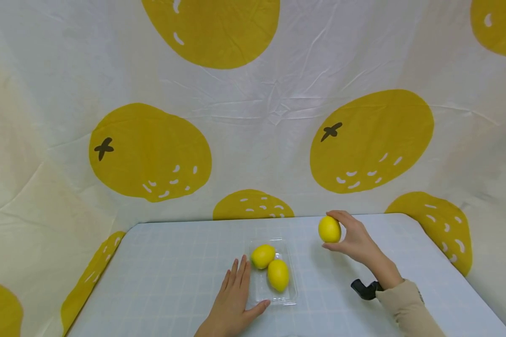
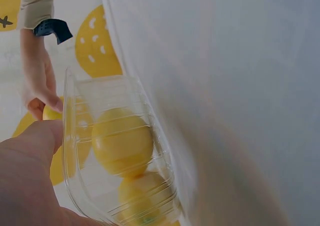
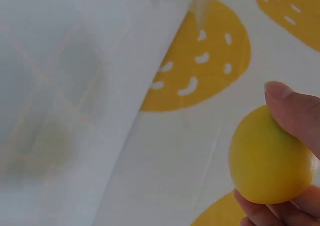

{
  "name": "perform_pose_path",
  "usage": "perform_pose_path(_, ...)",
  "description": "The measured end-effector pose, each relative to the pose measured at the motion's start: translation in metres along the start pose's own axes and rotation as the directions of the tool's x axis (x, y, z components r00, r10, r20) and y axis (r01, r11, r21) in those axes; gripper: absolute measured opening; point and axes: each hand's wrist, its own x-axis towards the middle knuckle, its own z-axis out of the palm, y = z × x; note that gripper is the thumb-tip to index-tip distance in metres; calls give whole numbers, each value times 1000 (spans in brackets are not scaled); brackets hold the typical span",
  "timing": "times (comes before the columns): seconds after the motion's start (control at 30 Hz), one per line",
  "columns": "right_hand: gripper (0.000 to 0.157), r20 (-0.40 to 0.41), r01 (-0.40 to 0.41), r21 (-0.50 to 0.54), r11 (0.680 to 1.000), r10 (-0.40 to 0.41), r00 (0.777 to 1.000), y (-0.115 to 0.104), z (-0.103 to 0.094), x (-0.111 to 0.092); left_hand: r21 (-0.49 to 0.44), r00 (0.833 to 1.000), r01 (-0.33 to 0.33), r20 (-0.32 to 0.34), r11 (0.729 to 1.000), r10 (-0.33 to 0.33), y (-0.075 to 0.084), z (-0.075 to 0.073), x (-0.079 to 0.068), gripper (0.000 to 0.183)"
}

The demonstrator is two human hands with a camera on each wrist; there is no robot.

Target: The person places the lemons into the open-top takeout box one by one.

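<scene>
A clear plastic tray point(image 1: 260, 291) stands on the table, with two yellow lemons in it, one lemon point(image 1: 263, 256) farther back and another lemon point(image 1: 278, 275) nearer. Along the tray's left side lies my left hand point(image 1: 234, 299), fingers straight and thumb spread toward the near edge. In the left wrist view the thumb point(image 2: 37, 141) is close to the tray's rim point(image 2: 70, 186); contact is hard to tell. To the right, my right hand point(image 1: 355, 239) holds a third lemon point(image 1: 329, 229) above the table, pinched between thumb and fingers, as the right wrist view also shows the lemon point(image 3: 270, 158).
A pale blue checked cloth point(image 1: 173, 281) covers the table. Behind and at both sides hangs a white curtain point(image 1: 257, 154) printed with big yellow fruits. A black device point(image 1: 366, 289) is strapped to the right wrist, below a beige sleeve point(image 1: 406, 304).
</scene>
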Motion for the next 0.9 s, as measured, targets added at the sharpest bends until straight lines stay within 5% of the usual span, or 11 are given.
perform_pose_path(0.53, 84, -15, 192, 124, 974, -191, 981, -75, 33, -7, 11, 1000, 20, 15, 1000, -20, -1, 1, 0, 100)
perform_pose_path(0.9, 83, 188, 293, 289, 912, -354, 916, -86, 73, -18, 22, 999, -24, -28, 999, 25, -3, 2, 0, 97)
